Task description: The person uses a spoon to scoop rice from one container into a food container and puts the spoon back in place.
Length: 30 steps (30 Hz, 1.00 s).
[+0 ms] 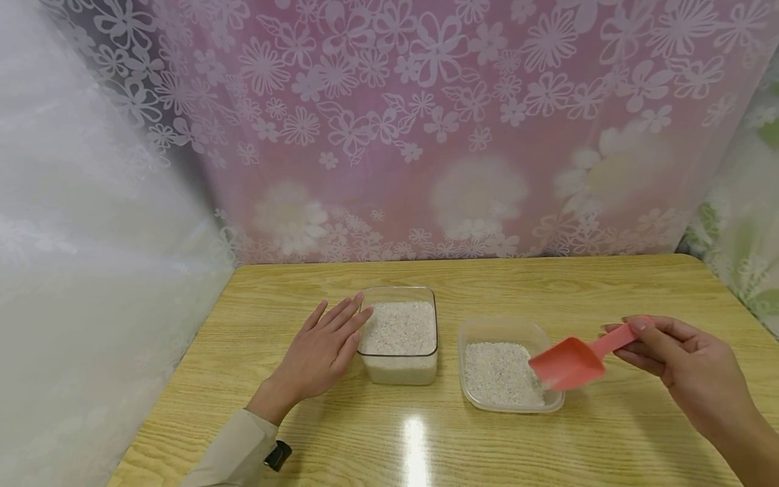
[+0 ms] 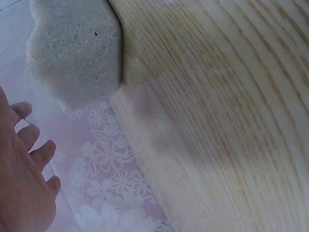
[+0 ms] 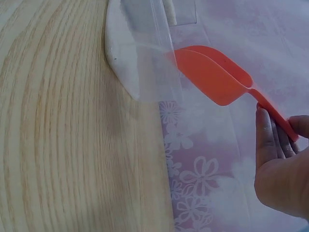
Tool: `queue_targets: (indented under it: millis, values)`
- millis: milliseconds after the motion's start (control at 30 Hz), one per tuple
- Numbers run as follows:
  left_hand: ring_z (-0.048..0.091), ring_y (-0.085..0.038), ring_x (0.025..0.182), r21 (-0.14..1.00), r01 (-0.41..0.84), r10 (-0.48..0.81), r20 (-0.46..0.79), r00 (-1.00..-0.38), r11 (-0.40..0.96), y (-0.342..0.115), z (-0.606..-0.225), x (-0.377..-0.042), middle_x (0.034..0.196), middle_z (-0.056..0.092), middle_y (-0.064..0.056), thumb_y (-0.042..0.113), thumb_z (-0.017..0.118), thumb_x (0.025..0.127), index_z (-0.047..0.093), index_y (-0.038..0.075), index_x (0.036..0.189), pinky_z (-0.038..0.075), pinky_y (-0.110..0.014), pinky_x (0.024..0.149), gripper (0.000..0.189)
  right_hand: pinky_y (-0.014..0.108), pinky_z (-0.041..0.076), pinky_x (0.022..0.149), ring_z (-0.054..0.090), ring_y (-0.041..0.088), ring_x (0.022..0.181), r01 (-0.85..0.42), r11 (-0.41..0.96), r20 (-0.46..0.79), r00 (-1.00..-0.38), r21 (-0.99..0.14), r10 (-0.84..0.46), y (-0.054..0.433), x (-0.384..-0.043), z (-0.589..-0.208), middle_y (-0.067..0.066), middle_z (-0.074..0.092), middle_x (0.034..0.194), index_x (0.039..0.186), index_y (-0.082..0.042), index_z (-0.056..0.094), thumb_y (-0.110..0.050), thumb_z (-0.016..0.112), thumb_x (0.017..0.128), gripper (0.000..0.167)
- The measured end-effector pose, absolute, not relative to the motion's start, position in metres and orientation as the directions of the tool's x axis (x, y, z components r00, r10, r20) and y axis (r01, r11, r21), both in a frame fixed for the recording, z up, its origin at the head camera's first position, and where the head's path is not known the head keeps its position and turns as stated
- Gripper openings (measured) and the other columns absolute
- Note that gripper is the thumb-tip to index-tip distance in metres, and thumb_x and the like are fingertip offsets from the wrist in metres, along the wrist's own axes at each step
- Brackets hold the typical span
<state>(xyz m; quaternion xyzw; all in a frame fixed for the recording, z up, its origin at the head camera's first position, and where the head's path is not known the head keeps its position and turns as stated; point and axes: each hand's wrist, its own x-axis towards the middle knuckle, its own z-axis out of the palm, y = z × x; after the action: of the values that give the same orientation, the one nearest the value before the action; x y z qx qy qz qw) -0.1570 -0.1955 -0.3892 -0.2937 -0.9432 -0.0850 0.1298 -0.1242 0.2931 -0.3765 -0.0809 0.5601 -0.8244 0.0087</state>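
Observation:
My right hand (image 1: 700,368) pinches a red plastic scoop (image 1: 569,365) by its handle. The scoop's tip tilts down at the right side of a clear plastic container (image 1: 505,330), which holds white rice (image 1: 500,373). In the right wrist view the scoop (image 3: 212,77) overlaps that container's wall; how much rice it carries cannot be made out. With fingers extended, my left hand (image 1: 319,355) touches the left rim of a dark-rimmed clear container (image 1: 402,372). More rice (image 1: 403,328) fills much of it, also showing through its wall in the left wrist view.
Both containers stand side by side on a light wood-grain table (image 1: 420,433), a narrow gap between them. Behind the table hangs a pink flowered curtain (image 1: 389,155). A whitish sheet (image 1: 109,270) hangs on the left, and a leafy one is on the right.

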Motion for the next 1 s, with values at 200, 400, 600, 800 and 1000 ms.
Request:
queue_targets:
  millis: [200,400,600,800,1000]
  values:
    - [0.024,-0.018,0.141,0.089,0.583,0.534,0.307,-0.787,0.808,-0.195,-0.389,-0.157,0.156,0.025,0.000,0.035,0.024,0.106,0.036,0.020,0.149,0.013,-0.044,0.116,0.048,0.034,0.053,0.077,0.067,0.023,0.094,-0.175,-0.265,0.205,-0.975,-0.948,-0.091,0.284,-0.120,-0.369,0.017,0.070,0.103,0.110,0.012,0.060,0.004,0.048,0.098,0.019]
    - [0.027,-0.019,0.140,0.071,0.590,0.541,0.321,-0.777,0.804,-0.196,-0.389,-0.157,0.155,0.026,-0.001,0.034,0.026,0.106,0.038,0.020,0.149,0.015,-0.046,0.115,0.047,0.035,0.052,0.075,0.067,0.025,0.091,-0.237,-0.253,0.264,-0.961,-0.938,-0.079,0.279,-0.118,-0.367,0.018,0.070,0.102,0.110,0.011,0.060,0.007,0.047,0.097,0.018]
    - [0.025,-0.018,0.140,0.071,0.582,0.537,0.308,-0.786,0.810,-0.196,-0.389,-0.157,0.155,0.025,0.000,0.034,0.026,0.106,0.037,0.021,0.149,0.014,-0.045,0.115,0.047,0.032,0.054,0.075,0.069,0.022,0.090,-0.178,-0.287,0.188,-0.982,-0.941,-0.008,0.281,-0.121,-0.369,0.014,0.071,0.101,0.110,0.005,0.064,0.001,0.052,0.097,0.019]
    - [0.025,-0.018,0.141,0.079,0.581,0.536,0.303,-0.788,0.810,-0.196,-0.389,-0.156,0.156,0.025,0.000,0.034,0.026,0.106,0.036,0.021,0.149,0.014,-0.045,0.116,0.047,0.033,0.054,0.078,0.068,0.024,0.093,-0.117,-0.489,0.116,-0.993,-0.864,0.034,0.283,-0.129,-0.370,0.015,0.070,0.102,0.107,0.006,0.066,0.000,0.053,0.096,0.018]
    - [0.025,-0.018,0.141,0.072,0.585,0.541,0.301,-0.785,0.808,-0.197,-0.389,-0.156,0.156,0.025,0.000,0.033,0.028,0.106,0.036,0.020,0.149,0.014,-0.045,0.116,0.046,0.037,0.053,0.081,0.067,0.029,0.094,-0.086,-0.642,0.107,-0.994,-0.762,0.006,0.278,-0.137,-0.371,0.020,0.069,0.103,0.109,0.009,0.065,0.003,0.048,0.097,0.021]
